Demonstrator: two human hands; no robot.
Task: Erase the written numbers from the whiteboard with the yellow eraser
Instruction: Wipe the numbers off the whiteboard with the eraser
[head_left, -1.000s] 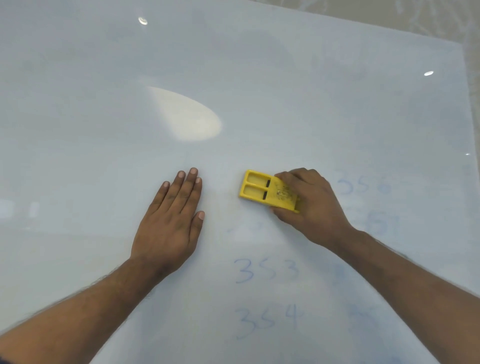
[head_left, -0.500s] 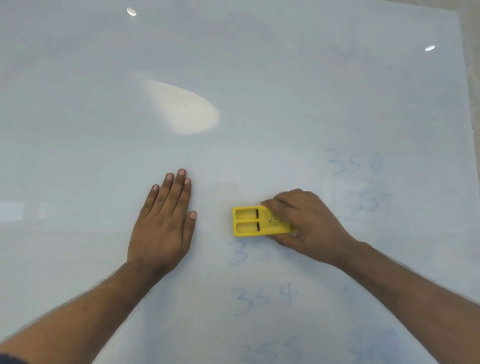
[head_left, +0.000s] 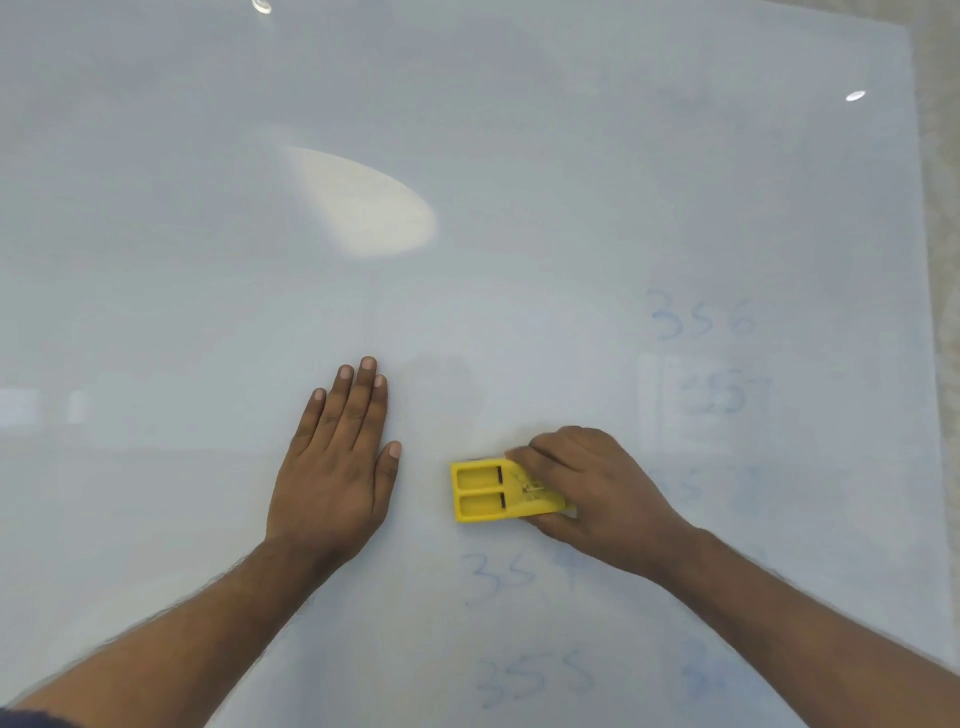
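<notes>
Pressing the yellow eraser flat on the whiteboard, the right hand has its fingers closed over the eraser's right end; the long axis runs left-right. The left hand lies open and flat left of the eraser, holding nothing. Faint blue numbers sit below and right of the eraser.

Yellow eraser, flat on the whiteboard, two rectangular recesses facing up. Faint blue numbers lie around the eraser: 354 just below, 355 lower, 356 upper right.
</notes>
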